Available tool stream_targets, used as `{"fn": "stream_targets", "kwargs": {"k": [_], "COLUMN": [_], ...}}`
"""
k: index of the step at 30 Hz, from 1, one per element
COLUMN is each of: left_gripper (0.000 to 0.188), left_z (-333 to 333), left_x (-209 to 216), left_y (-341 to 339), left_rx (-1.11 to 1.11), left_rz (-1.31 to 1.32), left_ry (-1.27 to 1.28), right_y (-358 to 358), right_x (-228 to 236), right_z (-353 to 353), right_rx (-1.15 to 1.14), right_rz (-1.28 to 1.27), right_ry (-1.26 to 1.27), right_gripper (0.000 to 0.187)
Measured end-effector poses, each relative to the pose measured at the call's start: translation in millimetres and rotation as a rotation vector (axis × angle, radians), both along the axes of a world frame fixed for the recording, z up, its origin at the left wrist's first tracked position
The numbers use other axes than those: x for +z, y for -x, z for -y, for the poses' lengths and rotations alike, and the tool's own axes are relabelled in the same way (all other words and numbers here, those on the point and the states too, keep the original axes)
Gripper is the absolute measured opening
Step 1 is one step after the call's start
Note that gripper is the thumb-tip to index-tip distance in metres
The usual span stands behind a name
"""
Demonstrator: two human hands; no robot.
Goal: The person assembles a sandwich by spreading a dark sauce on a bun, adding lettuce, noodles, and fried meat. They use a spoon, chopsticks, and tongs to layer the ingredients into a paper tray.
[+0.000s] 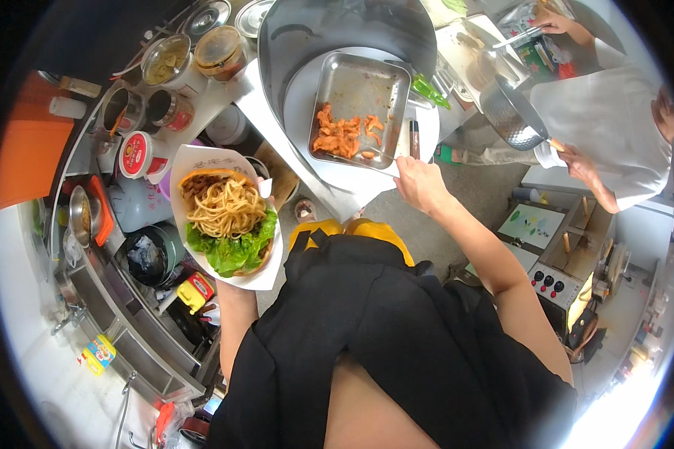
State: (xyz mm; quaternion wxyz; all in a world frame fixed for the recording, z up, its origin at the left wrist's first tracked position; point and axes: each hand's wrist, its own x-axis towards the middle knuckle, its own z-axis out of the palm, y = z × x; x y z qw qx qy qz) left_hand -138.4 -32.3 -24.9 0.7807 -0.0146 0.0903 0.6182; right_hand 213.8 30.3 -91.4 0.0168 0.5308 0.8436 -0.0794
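Observation:
My left hand [237, 290] is closed around a white paper wrapper [268, 258] from below; most of its fingers are hidden. The wrapper holds an open bun sandwich with noodles [228, 206], green lettuce [236, 247] and browned meat strips along its far edge. My right hand [421, 185] grips metal tongs [384, 169], whose thin arms reach into the near right of a rectangular metal tray [389, 75]. Orange-red cooked meat pieces [337, 135] lie at the tray's near end, close to the tong tips. A brown-handled utensil [414, 138] rests beside the tray.
A tall curved metal guard [292, 52] stands around the tray's round white surface. Green peppers [429, 91] lie right of it. At right, a co-worker [606, 135] holds a hammered saucepan [513, 112]. Tubs and pots [141, 155] crowd the left counter, above a sink [138, 352].

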Motion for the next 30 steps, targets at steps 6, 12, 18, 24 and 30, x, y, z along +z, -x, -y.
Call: {"fn": "stream_targets", "kwargs": {"k": [6,12,18,24,30], "left_gripper": [0.067,0.070,0.059,0.067,0.069], "left_z": [-3,-4,-6,1,-5], "left_x": [8,8,20,4,9], "left_y": [-4,-6,-17,-2,-3], "left_rx": [0.023,0.026,0.167,0.054,0.035], "left_rz": [0.047,-0.023,-0.221,-0.073,0.027], "left_ry": [-0.024,0.105,0.301,0.057,0.048], "right_y": [-26,10,-8,-34,-27], "right_x": [-3,5,-3,37,-16], "right_z": [-15,-24,-20,5,10], "right_rx": [-0.093,-0.116,-0.118,-0.225,-0.234], "right_rz": [0.027,-0.095,-0.012,0.003,-0.063], "right_ry": [0.020,0.039,0.085,0.069,0.137], "right_gripper": [0.014,0.025,0.012,0.021,0.020]}}
